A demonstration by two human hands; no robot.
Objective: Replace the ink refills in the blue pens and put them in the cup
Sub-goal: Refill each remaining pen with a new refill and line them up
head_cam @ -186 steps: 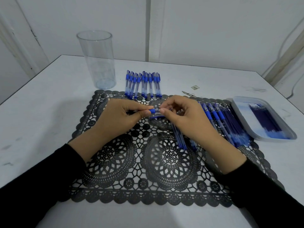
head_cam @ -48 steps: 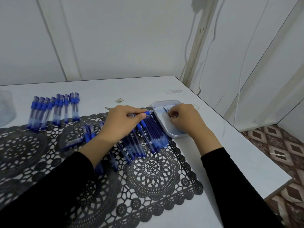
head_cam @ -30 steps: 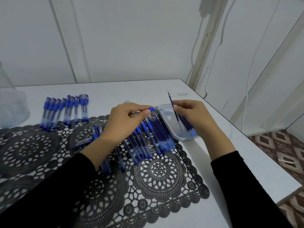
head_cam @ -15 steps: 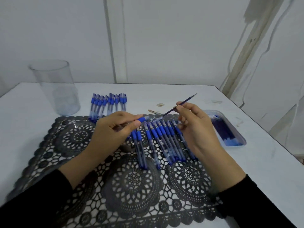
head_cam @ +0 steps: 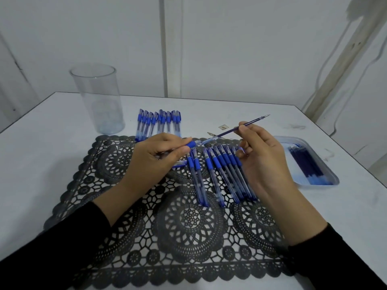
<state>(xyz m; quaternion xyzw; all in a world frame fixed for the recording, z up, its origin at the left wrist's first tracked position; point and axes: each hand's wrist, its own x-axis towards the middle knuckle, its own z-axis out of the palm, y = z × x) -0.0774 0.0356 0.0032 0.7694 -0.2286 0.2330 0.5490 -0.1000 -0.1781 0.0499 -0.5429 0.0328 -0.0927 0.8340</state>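
The ink refill (head_cam: pixel 240 129) is a thin dark rod pinched in the right hand (head_cam: pixel 261 155) between thumb and fingertips, its metal tip pointing up and away to the right and its pale tail end slanting down to the left, towards the open mouth of the pen barrel (head_cam: pixel 189 145). That barrel is clamped in the left hand (head_cam: pixel 155 162), fingers closed around it, with only its blue grip end showing past the thumb; it lies roughly on the same slanted line as the refill, so the two long axes are close to matched. The refill's tail looks to be at or just inside the barrel's opening, though I cannot tell how far in it sits. The coming move, as I judge it, is a push down and left along that shared line, and any tilt between the two would jam the tail against the rim. Just below the hands a row of uncapped pens (head_cam: pixel 219 170) lies on the black lace mat (head_cam: pixel 188 227), near enough to be knocked. A second row of capped pens (head_cam: pixel 159 122) lies beyond the mat. The clear cup (head_cam: pixel 98 97) stands well apart at the far left, nearer the left hand, with bare table (head_cam: pixel 41 155) around it. The tray of refills (head_cam: pixel 310 164) sits near the table's right edge.
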